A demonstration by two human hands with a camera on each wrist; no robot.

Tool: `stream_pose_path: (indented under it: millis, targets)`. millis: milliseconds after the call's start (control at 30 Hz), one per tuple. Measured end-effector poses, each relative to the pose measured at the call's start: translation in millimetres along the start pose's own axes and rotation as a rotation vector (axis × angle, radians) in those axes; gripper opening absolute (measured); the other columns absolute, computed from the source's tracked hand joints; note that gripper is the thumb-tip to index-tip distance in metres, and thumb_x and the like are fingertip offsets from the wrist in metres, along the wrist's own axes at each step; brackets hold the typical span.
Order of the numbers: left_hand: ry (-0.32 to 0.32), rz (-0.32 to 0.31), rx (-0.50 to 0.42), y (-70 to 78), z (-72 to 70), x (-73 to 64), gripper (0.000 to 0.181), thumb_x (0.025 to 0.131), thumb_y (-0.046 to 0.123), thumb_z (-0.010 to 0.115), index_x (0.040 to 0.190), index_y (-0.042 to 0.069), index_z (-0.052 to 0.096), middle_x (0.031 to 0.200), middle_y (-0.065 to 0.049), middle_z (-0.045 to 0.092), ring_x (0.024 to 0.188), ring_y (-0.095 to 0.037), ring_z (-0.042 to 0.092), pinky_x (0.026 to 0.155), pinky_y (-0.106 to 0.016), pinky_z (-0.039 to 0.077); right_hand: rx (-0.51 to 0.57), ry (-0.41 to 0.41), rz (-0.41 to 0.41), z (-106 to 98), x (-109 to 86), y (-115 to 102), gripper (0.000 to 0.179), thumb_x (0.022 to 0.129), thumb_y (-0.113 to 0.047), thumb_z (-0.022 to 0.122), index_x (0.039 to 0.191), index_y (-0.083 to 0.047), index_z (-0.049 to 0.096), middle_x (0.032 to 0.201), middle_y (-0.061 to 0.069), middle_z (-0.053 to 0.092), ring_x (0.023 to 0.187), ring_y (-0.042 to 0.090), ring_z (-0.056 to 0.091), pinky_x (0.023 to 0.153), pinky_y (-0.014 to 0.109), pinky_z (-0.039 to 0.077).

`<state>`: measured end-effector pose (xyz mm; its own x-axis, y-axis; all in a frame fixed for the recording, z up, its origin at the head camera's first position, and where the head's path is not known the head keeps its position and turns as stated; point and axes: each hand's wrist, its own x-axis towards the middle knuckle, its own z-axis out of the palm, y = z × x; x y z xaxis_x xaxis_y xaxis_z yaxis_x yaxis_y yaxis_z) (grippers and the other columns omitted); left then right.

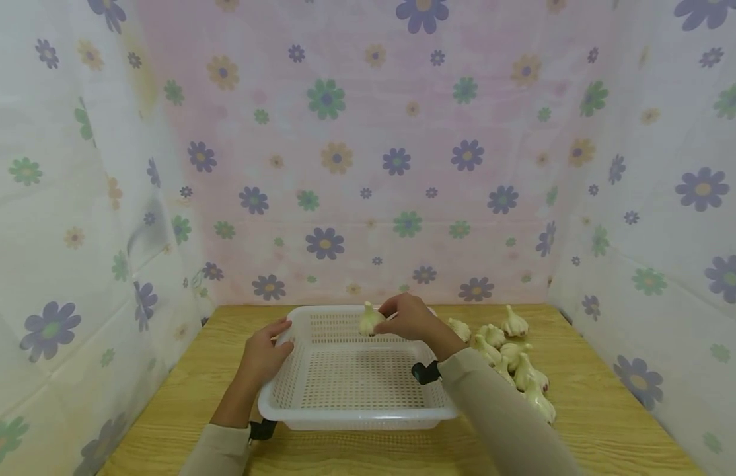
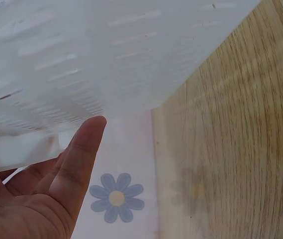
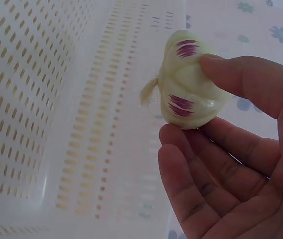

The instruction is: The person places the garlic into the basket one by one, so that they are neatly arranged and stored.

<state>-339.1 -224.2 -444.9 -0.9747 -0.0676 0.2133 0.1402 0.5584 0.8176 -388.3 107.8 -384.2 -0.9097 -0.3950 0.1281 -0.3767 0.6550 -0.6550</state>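
While pinching one garlic bulb with right grip inside twelve o'clock of white basket, clasping nine o'clock with left grip, near garlic pile at three.

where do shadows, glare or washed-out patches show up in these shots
Head view: rather dim light, with a soft shadow on the floor of the white basket; left wrist view: the basket's wall looks hazy and washed out, and a printed flower reflects faintly in the tabletop; right wrist view: a small glossy highlight on the garlic bulb.
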Motion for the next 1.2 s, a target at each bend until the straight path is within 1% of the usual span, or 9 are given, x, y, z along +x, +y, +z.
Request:
stream_pose_path:
  millis: [100,200,333,467,567,733,900,1100,1200]
  targets:
    - [0.001,-0.003,0.007,1.1,-0.4,-1.3,0.055,0.094,0.014,0.063,0.147,0.002,0.057,0.162,-0.009,0.046,0.126,-0.045,0.063,0.089,-0.045,0.062,-0.003,-0.04,0.02,7.5,6.2,-4.2,0.032,0.084,-0.029,0.086,0.111,-0.014,0.079,0.107,-0.002,0.077,0.1,0.019,0.07,0.087,0.042,0.06]
    - [-0.001,0.006,0.009,1.6,-0.9,-2.0,0.055,0.094,0.013,0.063,0.147,0.002,0.056,0.162,-0.01,0.046,0.124,-0.045,0.064,0.085,-0.044,0.063,-0.002,-0.074,0.029,15.1,13.2,-7.5,0.033,0.083,-0.028,0.087,0.112,-0.012,0.079,0.106,-0.001,0.077,0.099,0.018,0.07,0.087,0.041,0.06]
    - [0.012,0.023,0.015,0.7,-2.0,-1.8,0.055,0.093,0.012,0.063,0.146,0.002,0.058,0.161,-0.008,0.047,0.12,-0.043,0.067,0.082,-0.042,0.064,0.027,-0.111,0.042,28.7,23.4,-11.3,0.033,0.083,-0.026,0.087,0.111,-0.01,0.079,0.103,0.0,0.077,0.091,0.016,0.07,0.081,0.037,0.061]
    - [0.017,0.027,0.012,0.5,-3.8,-0.3,0.055,0.092,0.012,0.064,0.145,0.002,0.059,0.16,-0.006,0.048,0.119,-0.041,0.068,0.084,-0.041,0.063,0.09,-0.141,0.056,46.3,31.8,-14.6,0.028,0.084,-0.022,0.086,0.108,-0.009,0.08,0.098,0.001,0.076,0.082,0.016,0.07,0.077,0.038,0.062]
    - [0.005,0.022,0.005,2.0,-3.6,-0.1,0.055,0.093,0.012,0.063,0.146,0.001,0.057,0.161,-0.007,0.047,0.123,-0.043,0.065,0.09,-0.044,0.062,0.13,-0.15,0.075,58.8,34.4,-18.7,0.03,0.083,-0.019,0.086,0.11,-0.007,0.079,0.099,0.003,0.076,0.081,0.017,0.071,0.077,0.039,0.063]
    - [-0.005,0.019,0.001,2.7,-1.1,-1.6,0.055,0.094,0.012,0.062,0.146,0.0,0.056,0.162,-0.009,0.044,0.13,-0.046,0.058,0.098,-0.049,0.058,0.154,-0.166,0.107,74.0,36.9,-24.8,0.038,0.082,-0.018,0.087,0.115,-0.004,0.077,0.097,0.003,0.076,0.081,0.019,0.073,0.079,0.037,0.063]
    - [-0.007,0.029,0.004,1.7,0.8,-0.7,0.054,0.095,0.013,0.063,0.147,0.0,0.056,0.163,-0.009,0.043,0.131,-0.046,0.058,0.098,-0.048,0.058,0.166,-0.162,0.114,81.5,41.7,-26.2,0.04,0.082,-0.019,0.087,0.117,-0.003,0.076,0.094,0.002,0.077,0.08,0.019,0.074,0.077,0.036,0.063]
    - [-0.01,0.011,0.007,0.8,1.0,-0.9,0.054,0.096,0.015,0.064,0.148,0.001,0.055,0.164,-0.009,0.042,0.13,-0.046,0.059,0.094,-0.047,0.06,0.231,-0.153,0.135,90.5,46.6,-21.8,0.033,0.082,-0.017,0.086,0.111,-0.004,0.077,0.092,0.004,0.076,0.082,0.024,0.076,0.076,0.037,0.064]
    - [-0.007,0.011,0.014,0.5,0.3,-1.3,0.054,0.096,0.015,0.063,0.148,0.001,0.055,0.164,-0.009,0.042,0.129,-0.046,0.06,0.092,-0.045,0.061,0.226,-0.151,0.139,95.1,48.6,-21.5,0.031,0.082,-0.014,0.087,0.109,-0.003,0.077,0.089,0.004,0.077,0.08,0.023,0.076,0.074,0.036,0.064]
